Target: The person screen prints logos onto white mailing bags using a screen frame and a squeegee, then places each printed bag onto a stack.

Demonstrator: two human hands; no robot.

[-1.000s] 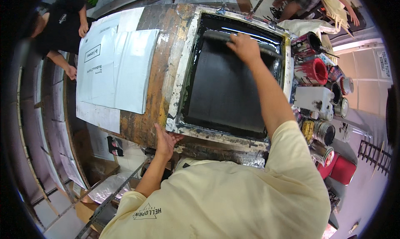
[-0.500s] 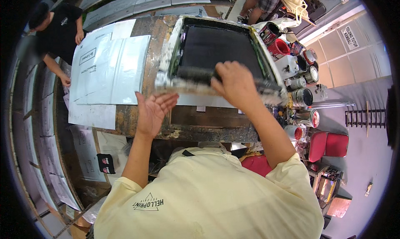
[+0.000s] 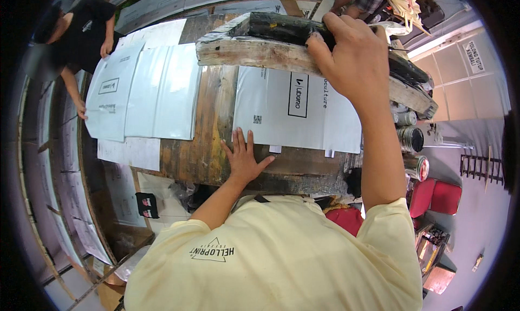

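My right hand (image 3: pixel 352 56) is wrapped over the near edge of a wooden screen printing frame (image 3: pixel 260 53), which is tilted up off the table. A black squeegee (image 3: pixel 284 29) lies along that edge, partly behind my fingers; whether they also grip it is hidden. Under the raised frame lies a white printed sheet (image 3: pixel 298 124), with a dark boxed logo and a small square code. My left hand (image 3: pixel 244 156) rests with spread fingers on the worn wooden table (image 3: pixel 189 159), its fingertips at the sheet's near left corner.
A co-worker (image 3: pixel 81 45) at the left has both hands at a stack of white printed sheets (image 3: pixel 162 94). Paint cans (image 3: pixel 410 139) line the right side. Racks of sheets (image 3: pixel 57 175) stand far left; red chairs (image 3: pixel 433 197) sit at right. Another person's legs show at the back.
The frame, flat before, is now tilted up, uncovering the printed sheet. My right hand has moved from the squeegee stroke to the frame's edge. My left hand went from raised to the table.
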